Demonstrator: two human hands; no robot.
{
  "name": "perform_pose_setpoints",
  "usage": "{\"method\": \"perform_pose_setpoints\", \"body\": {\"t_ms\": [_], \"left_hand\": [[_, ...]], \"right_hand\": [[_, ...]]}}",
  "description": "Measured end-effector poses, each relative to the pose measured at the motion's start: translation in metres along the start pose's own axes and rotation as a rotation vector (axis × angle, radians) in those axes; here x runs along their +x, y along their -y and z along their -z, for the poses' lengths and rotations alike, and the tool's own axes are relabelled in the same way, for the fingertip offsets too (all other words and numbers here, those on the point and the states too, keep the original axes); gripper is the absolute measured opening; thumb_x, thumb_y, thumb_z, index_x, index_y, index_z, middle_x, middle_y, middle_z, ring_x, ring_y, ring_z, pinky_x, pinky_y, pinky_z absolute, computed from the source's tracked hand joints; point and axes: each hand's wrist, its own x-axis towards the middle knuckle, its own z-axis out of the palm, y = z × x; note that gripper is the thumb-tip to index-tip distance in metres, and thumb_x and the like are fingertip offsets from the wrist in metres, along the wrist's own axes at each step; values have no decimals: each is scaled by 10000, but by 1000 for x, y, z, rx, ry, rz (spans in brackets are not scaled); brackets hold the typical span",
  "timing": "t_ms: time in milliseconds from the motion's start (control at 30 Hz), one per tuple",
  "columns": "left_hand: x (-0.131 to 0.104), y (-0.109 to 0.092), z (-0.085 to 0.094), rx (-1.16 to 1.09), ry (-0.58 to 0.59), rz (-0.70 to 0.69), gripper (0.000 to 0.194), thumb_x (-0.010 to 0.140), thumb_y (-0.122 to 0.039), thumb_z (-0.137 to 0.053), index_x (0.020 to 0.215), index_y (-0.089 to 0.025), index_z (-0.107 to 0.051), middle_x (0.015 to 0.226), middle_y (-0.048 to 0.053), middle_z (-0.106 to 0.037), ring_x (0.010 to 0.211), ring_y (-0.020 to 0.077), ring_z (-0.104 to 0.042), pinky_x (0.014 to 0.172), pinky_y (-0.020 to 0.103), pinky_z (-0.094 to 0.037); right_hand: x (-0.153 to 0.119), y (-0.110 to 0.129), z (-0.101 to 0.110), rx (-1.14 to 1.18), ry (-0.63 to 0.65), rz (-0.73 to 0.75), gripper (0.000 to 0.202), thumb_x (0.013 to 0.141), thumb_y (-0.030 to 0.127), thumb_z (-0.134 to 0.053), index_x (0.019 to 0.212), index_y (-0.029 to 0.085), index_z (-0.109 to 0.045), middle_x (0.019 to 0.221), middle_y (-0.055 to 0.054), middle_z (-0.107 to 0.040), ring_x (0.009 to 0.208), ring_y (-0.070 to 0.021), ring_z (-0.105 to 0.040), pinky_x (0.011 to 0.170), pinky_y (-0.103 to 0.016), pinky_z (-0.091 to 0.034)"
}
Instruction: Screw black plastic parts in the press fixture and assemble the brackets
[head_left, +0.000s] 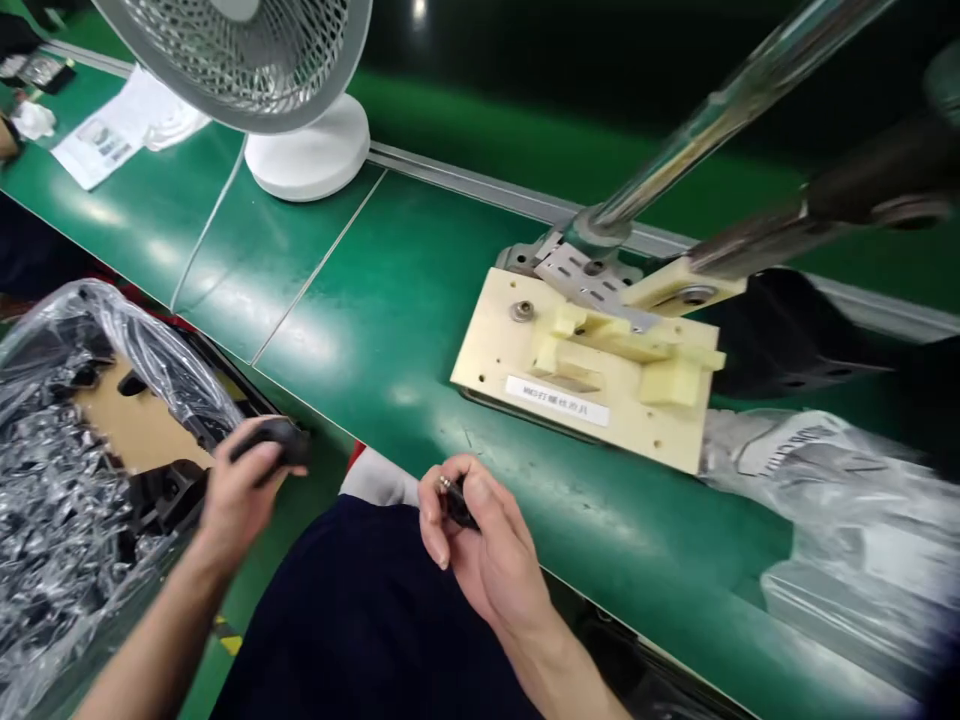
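My left hand (238,495) is closed around a black plastic part (271,440), just right of a plastic-lined bin (112,310). Motion blurs that part a little. Over my lap, near the bench edge, my right hand (487,530) has its fingers curled round a small black part with a metal tip (456,500); most of it is hidden in the palm. Beyond my right hand, a cream fixture block (495,345) with a printed label lies on the green bench (360,350).
Dark parts and clear wrapping fill the bin at left. A white fan (307,150) and papers (112,135) stand and lie farther back. Metal rods (720,110) slant over the fixture. Plastic bags (847,500) lie at the right.
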Motion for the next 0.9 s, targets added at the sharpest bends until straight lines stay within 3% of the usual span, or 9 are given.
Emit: {"method": "perform_pose_setpoints", "body": {"t_ms": [67,133,233,333,433,500,600,700,900], "left_hand": [[-9,11,-44,-104,63,134,332,600,-317,-751,890,-177,-668,789,10,-656,654,148,-604,541,246,-512],[-17,16,-74,-196,136,240,399,624,-281,-754,1000,-190,-656,798,6,-658,652,132,-591,556,239,-511],[-25,15,-93,-211,238,304,418,674,-292,-734,1066,-178,-644,866,34,-677,638,123,-581,576,251,-514],[-26,18,-91,-171,306,318,390,725,-335,-699,1076,-179,-636,1007,71,-678,739,159,-618,631,280,-533],[-26,24,-87,-61,326,242,420,768,-353,-682,1155,-217,-596,1109,63,-650,816,166,-631,707,288,-534],[-29,28,-84,47,323,140,443,778,-350,-690,1191,-236,-578,1127,50,-642,838,156,-636,758,275,-527],[-37,31,-81,121,369,22,426,802,-352,-677,1203,-246,-578,1114,41,-649,898,162,-647,808,257,-522],[-45,36,-75,85,414,-5,403,820,-338,-666,1206,-259,-577,1116,32,-643,966,170,-636,857,248,-507],[-50,41,-62,79,378,-91,407,788,-338,-696,1172,-258,-591,1064,23,-617,921,161,-606,823,234,-499]], "right_hand": [[1,3,-1,-4,-45,-5,247,886,439,-623,941,216,-534,784,22,-544,432,-18,-383,420,-174,-259],[-6,6,7,-20,-129,21,249,882,404,-632,1058,244,-557,853,9,-531,459,-16,-375,425,-176,-277],[-21,7,20,-24,-166,62,336,893,418,-591,1190,265,-553,990,-43,-520,578,-72,-483,465,-223,-396],[-30,0,24,-129,-116,143,400,934,391,-531,1318,304,-465,1110,-71,-527,701,-120,-577,580,-295,-523],[-32,-13,22,-378,-165,254,389,969,328,-494,1343,282,-395,998,-57,-604,712,-136,-617,658,-332,-572],[-32,-22,21,-514,-201,315,315,972,311,-498,1273,248,-430,904,-47,-636,723,-150,-639,673,-328,-577],[-30,-29,23,-624,-177,371,247,953,331,-534,1176,230,-502,984,-80,-647,809,-177,-662,701,-326,-578],[-26,-28,28,-645,-110,392,237,947,322,-544,1168,242,-518,990,-70,-636,795,-167,-655,697,-317,-573],[-21,-24,36,-680,15,410,205,941,289,-553,1141,262,-518,937,-36,-639,770,-149,-637,679,-287,-537]]}}
